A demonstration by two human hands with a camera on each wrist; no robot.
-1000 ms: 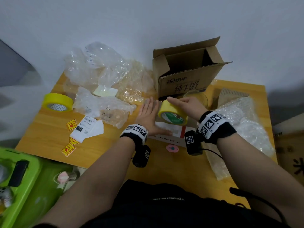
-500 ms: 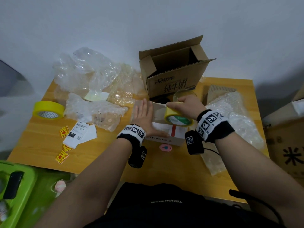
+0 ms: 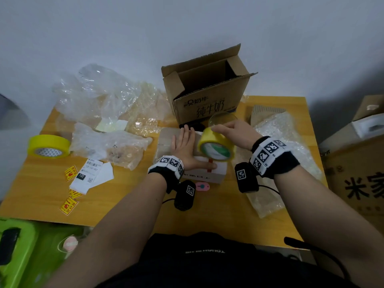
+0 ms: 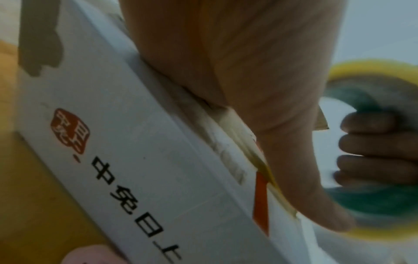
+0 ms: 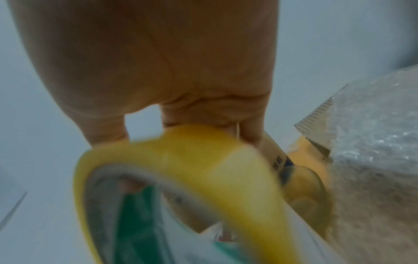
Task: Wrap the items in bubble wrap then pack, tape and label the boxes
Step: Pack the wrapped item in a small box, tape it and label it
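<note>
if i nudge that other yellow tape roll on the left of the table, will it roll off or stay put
The spare tape roll lies flat on its side on the table, so it would probably slide, not roll. It looks thickly wound, so likely fairly heavy and stiff. It sits near the table's left edge, so a leftward push might drop it.

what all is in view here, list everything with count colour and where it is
small box: 1, white, table centre, under the left hand
tape roll: 1, yellow with green core, over the small box, in the right hand
second tape roll: 1, yellow, table's left edge
open carton: 1, brown, back centre
glass: 1, clear, in front of the carton
plastic bags: several, clear, back left
bubble wrap: 1 pile, clear, right side
stickers: about 4, yellow, front left
shipping labels: 2, white, front left
small cutter: 1, pink, in front of the small box
table: 1, wooden
green bin: 1, lower left
left hand: flat on the small box
right hand: grips the tape roll
</note>
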